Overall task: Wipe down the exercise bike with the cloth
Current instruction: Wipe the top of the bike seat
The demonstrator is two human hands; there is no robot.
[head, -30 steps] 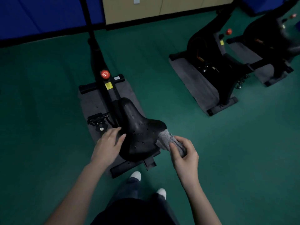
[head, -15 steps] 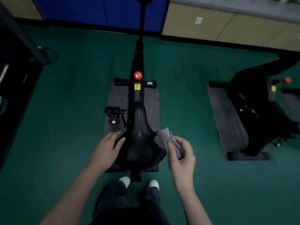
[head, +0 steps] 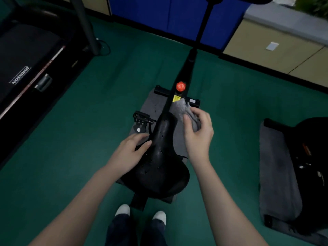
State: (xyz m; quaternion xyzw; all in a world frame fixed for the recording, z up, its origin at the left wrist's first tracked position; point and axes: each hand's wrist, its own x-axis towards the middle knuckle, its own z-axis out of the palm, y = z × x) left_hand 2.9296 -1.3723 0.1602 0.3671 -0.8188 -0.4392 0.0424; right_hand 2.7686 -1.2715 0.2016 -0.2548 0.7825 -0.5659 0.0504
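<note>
The black exercise bike stands right in front of me, its saddle point(head: 159, 164) dotted with droplets and its frame point(head: 184, 75) carrying a red knob point(head: 180, 86). My left hand point(head: 129, 151) rests flat on the saddle's left side, fingers apart. My right hand point(head: 198, 134) is shut on a crumpled grey cloth point(head: 184, 110), held beside the saddle's narrow nose, on its right. Whether the cloth touches the saddle, I cannot tell.
A grey mat point(head: 150, 107) lies under the bike, with a pedal point(head: 142, 118) sticking out left. A treadmill point(head: 26, 64) fills the left side. Another black bike point(head: 312, 157) on a grey mat point(head: 276, 174) stands at the right. My white shoes point(head: 124, 210) are below the saddle.
My right hand has carried the cloth forward from the saddle's rear right side to beside its nose. My view has swung left, bringing the treadmill in. The left hand stays on the saddle.
</note>
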